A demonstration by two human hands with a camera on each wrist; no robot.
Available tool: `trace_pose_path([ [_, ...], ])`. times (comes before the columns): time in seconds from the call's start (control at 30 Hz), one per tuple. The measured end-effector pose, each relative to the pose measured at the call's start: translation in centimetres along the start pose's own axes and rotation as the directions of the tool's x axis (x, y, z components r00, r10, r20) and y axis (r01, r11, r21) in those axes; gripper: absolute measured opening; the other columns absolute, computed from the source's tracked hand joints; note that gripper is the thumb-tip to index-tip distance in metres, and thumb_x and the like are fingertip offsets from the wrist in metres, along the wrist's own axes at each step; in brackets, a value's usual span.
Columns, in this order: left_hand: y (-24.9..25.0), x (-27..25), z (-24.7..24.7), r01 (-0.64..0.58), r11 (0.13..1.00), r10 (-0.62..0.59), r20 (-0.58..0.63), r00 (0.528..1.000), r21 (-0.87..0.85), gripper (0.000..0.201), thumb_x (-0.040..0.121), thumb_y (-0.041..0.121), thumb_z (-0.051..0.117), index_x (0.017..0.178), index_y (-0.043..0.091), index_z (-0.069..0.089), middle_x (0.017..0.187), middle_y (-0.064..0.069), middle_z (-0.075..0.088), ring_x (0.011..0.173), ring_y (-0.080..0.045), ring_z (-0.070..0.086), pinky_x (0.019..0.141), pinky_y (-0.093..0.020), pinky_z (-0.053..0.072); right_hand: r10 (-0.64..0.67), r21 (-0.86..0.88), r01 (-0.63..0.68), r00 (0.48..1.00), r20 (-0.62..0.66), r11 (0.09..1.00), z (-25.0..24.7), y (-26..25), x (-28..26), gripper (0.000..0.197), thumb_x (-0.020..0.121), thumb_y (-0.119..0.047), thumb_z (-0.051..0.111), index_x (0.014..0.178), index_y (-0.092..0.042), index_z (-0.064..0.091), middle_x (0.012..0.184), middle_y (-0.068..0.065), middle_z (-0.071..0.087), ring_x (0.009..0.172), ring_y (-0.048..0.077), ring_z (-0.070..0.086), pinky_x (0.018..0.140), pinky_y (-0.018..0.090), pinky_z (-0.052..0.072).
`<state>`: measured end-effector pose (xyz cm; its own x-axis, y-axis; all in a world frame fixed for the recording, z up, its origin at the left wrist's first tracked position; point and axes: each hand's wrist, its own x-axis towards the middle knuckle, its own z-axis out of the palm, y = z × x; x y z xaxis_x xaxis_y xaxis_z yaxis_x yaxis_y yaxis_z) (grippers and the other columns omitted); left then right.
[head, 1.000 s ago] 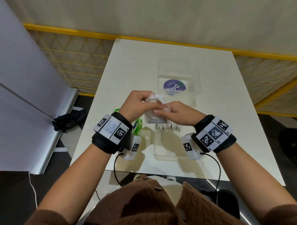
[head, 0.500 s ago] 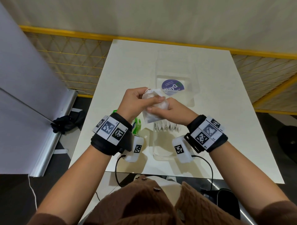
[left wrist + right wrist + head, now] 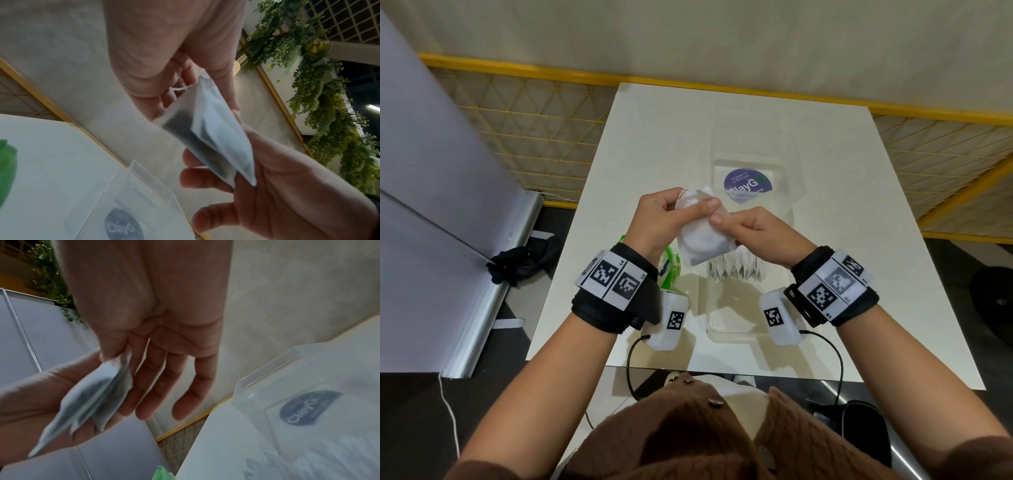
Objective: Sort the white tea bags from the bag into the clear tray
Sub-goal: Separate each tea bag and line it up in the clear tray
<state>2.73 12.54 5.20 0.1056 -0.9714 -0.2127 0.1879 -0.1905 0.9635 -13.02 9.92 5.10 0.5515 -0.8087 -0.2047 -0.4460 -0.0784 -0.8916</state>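
Note:
Above the near half of the clear tray (image 3: 791, 209) I hold a small stack of white tea bags (image 3: 702, 240) in both hands. My left hand (image 3: 688, 209) grips the stack from the left, thumb across its top. My right hand (image 3: 717, 221) pinches its right edge between thumb and forefinger, the other fingers loosely extended. The left wrist view shows the tea bags (image 3: 207, 134) fanned between the left hand (image 3: 174, 65) and the right hand (image 3: 267, 186). In the right wrist view the tea bags (image 3: 96, 395) hang from the right hand (image 3: 154, 353). Several tea bags (image 3: 736, 270) stand inside the tray.
The tray, with a purple round sticker (image 3: 746, 183), sits mid-table on a white table (image 3: 654, 154). A green bag (image 3: 669, 270) lies partly hidden under my left wrist. Yellow mesh fencing (image 3: 534, 137) borders the table's left and right sides.
Both hands, still holding the tea bag stack, have drifted slightly left. The right thumb and forefinger now pinch the stack's right edge, and the stack fans open a little.

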Motion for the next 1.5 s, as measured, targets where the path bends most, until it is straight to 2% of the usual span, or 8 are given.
trace_pose_path([
  [0.13, 0.2, 0.2, -0.1, -0.008, 1.0, 0.008, -0.01, 1.0, 0.003, 0.01, 0.076, 0.013, 0.073, 0.072, 0.009, 0.066, 0.063, 0.003, 0.063, 0.062, -0.01, 0.06, 0.055, -0.02, 0.049, -0.001, -0.014, 0.001, 1.0, 0.025, 1.0, 0.1, 0.4, -0.1, 0.028, 0.092, -0.023, 0.057, 0.095, 0.004, 0.067, 0.094, 0.032, 0.063, 0.08, 0.025, 0.056, 0.081, 0.045, 0.05],
  [0.23, 0.0, 0.3, -0.1, -0.013, 0.999, 0.013, -0.001, 1.0, 0.038, 0.012, 0.075, 0.015, 0.075, 0.079, 0.007, 0.067, 0.074, -0.004, 0.064, 0.07, -0.015, 0.062, 0.06, -0.023, 0.052, -0.008, 0.04, 0.007, 1.0, 0.026, 0.999, -0.2, 0.1, -0.1, 0.013, 0.088, -0.02, 0.063, 0.089, -0.009, 0.069, 0.085, 0.013, 0.066, 0.08, 0.014, 0.058, 0.082, 0.038, 0.05],
  [0.4, -0.3, 0.8, -0.1, 0.024, 1.0, -0.023, -0.049, 0.999, 0.016, 0.022, 0.075, 0.019, 0.076, 0.09, 0.011, 0.062, 0.082, -0.005, 0.065, 0.075, -0.019, 0.064, 0.066, -0.029, 0.054, -0.031, 0.108, 0.038, 0.997, -0.07, 0.993, -0.1, 0.0, 0.3, 0.024, 0.084, -0.017, 0.067, 0.094, 0.003, 0.061, 0.089, 0.021, 0.06, 0.083, 0.018, 0.058, 0.08, 0.042, 0.051],
  [0.57, 0.1, 0.6, -0.5, 0.087, 0.994, -0.087, -0.003, 0.996, -0.069, 0.017, 0.084, 0.02, 0.066, 0.093, 0.007, 0.06, 0.082, -0.006, 0.063, 0.073, -0.017, 0.064, 0.059, -0.024, 0.053, 0.008, 0.246, -0.002, 1.0, -0.023, 0.969, -0.4, 0.6, 0.2, 0.006, 0.088, -0.009, 0.061, 0.087, -0.006, 0.055, 0.081, 0.002, 0.06, 0.079, 0.012, 0.062, 0.077, 0.032, 0.056],
  [0.8, 0.2, 0.7, -1.5, 0.122, 0.992, -0.121, 0.027, 0.992, -0.039, 0.015, 0.088, 0.019, 0.062, 0.078, 0.015, 0.052, 0.064, 0.003, 0.059, 0.057, -0.009, 0.061, 0.06, -0.023, 0.055, -0.003, 0.441, 0.038, 0.997, -0.08, 0.897, -0.7, 1.0, 0.3, 0.01, 0.092, -0.004, 0.051, 0.09, -0.013, 0.053, 0.082, 0.001, 0.061, 0.077, 0.012, 0.063, 0.073, 0.031, 0.057],
  [1.0, 0.2, 0.3, -1.9, 0.056, 0.998, -0.054, 0.114, 0.992, -0.015, 0.024, 0.092, 0.01, 0.055, 0.105, 0.03, 0.056, 0.06, 0.005, 0.057, 0.057, -0.009, 0.057, 0.056, -0.025, 0.053, 0.006, 0.474, 0.022, 0.998, -0.057, 0.881, -1.0, 1.2, 0.1, 0.011, 0.094, -0.006, 0.049, 0.092, -0.015, 0.054, 0.088, 0.004, 0.06, 0.077, 0.008, 0.063, 0.068, 0.026, 0.056],
  [1.27, 0.4, 0.0, -1.5, 0.029, 0.999, -0.032, 0.216, 0.976, 0.018, 0.011, 0.083, 0.009, 0.063, 0.092, 0.017, 0.064, 0.087, -0.002, 0.058, 0.074, -0.013, 0.063, 0.068, -0.027, 0.057, 0.049, 0.527, 0.005, 0.995, -0.09, 0.85, -0.7, 1.3, 0.1, 0.013, 0.095, -0.008, 0.048, 0.101, -0.019, 0.053, 0.092, 0.005, 0.063, 0.079, 0.012, 0.064, 0.069, 0.03, 0.055],
  [1.5, -0.2, 1.0, -0.4, -0.045, 0.977, 0.019, 0.126, 0.992, 0.208, 0.015, 0.086, 0.002, 0.063, 0.095, 0.013, 0.064, 0.088, -0.003, 0.058, 0.073, -0.013, 0.059, 0.061, -0.018, 0.055, 0.087, 0.338, -0.056, 0.993, -0.077, 0.939, -0.8, 2.0, -0.2, 0.071, 0.078, -0.011, 0.072, 0.135, -0.034, 0.037, 0.116, 0.002, 0.048, 0.093, 0.013, 0.062, 0.083, 0.034, 0.056],
])
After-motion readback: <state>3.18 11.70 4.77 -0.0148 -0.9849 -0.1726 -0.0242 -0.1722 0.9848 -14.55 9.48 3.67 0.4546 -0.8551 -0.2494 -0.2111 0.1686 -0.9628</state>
